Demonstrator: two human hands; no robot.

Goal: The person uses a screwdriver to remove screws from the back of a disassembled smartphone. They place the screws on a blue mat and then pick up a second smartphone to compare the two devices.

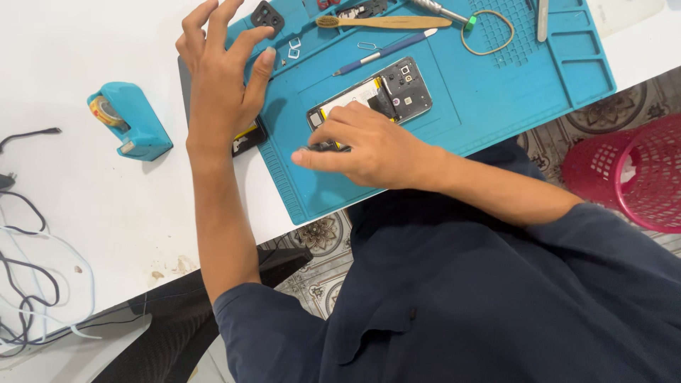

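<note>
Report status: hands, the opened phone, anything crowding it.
Left hand open, fingers spread, raised at the blue mat edge. Right hand on opened phone, pinching its lower end. Blue pen close by, apart.

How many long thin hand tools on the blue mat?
4: wooden-handled brush, blue pen-like pry stick, metal screwdriver, tweezers, all along the blue silicone mat's far edge. Hands may hide others.

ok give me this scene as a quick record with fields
surface: blue mat on a white table
phone: opened phone on the mat, back off, insides showing
right hand: right hand on the phone's near end, fingertips pressing a small dark part
left hand: left hand raised, fingers spread, over the mat's left edge
tools: brush, blue pen, rubber band
other: tape dispenser, red basket on the floor
</note>
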